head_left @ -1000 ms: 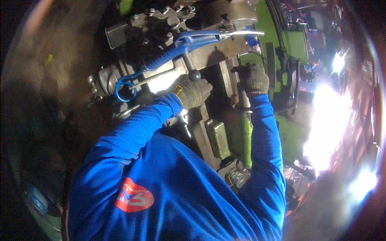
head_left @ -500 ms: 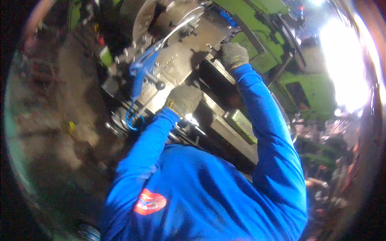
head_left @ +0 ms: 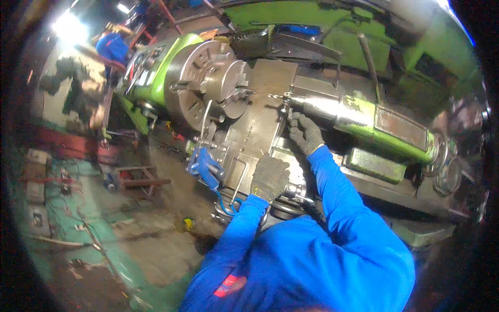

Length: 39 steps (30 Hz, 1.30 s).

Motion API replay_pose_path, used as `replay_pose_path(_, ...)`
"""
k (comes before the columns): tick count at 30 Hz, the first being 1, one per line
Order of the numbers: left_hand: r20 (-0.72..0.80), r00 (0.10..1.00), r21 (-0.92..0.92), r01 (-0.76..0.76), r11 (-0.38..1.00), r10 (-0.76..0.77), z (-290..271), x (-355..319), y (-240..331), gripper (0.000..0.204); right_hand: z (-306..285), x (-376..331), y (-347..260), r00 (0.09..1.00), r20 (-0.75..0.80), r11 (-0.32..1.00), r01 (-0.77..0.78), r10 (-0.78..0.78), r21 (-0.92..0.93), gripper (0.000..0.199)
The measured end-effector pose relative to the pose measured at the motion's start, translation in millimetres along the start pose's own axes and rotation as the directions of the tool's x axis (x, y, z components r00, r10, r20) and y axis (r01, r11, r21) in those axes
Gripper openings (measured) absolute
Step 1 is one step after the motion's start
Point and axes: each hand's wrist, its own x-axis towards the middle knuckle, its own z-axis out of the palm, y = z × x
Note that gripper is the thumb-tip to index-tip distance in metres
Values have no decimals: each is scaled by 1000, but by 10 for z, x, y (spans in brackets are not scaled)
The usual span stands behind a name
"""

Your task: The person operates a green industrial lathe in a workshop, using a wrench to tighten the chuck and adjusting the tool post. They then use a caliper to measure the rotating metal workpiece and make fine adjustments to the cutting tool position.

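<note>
A grey-gloved right hand, my right hand, is just below the tailstock's drill chuck, from which a twist drill bit points left. Its fingers are curled together close to a small metal part under the chuck; what lies between them is hidden. My left hand, gloved too, lies back-up on the lathe carriage, fingers laid forward over the metal. Beside it, on the left, a blue air gun with a blue hose stands at the carriage edge. The large lathe chuck faces the drill bit from the left.
The green tailstock extends right to a handwheel. A green block sits along the bed in front of it. Behind the lathe runs a green metal guard. The green-and-grey floor at left holds cables and boxes.
The view has swung, bringing the chuck, tailstock and left-hand floor into sight. My right hand's fist has loosened into curled fingers beneath the drill chuck. My left hand stays on the carriage.
</note>
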Motion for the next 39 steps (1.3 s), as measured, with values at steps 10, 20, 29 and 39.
replay_pose_path(10,118,986,106,-129,986,117,5,243,-13,18,167,572,55,926,374,-578,280,-46,-766,32)
replay_pose_path(20,-195,979,40,69,997,-60,521,27,-131,32,-290,1110,466,894,423,-142,404,-148,-904,32)
replay_pose_path(29,-421,764,-9,536,844,-490,-136,712,660,48,-230,1282,409,978,205,-377,178,-34,-909,32)
replay_pose_path(39,-571,649,345,745,570,-502,729,473,301,47,-204,1072,275,856,514,-701,397,50,-593,37)
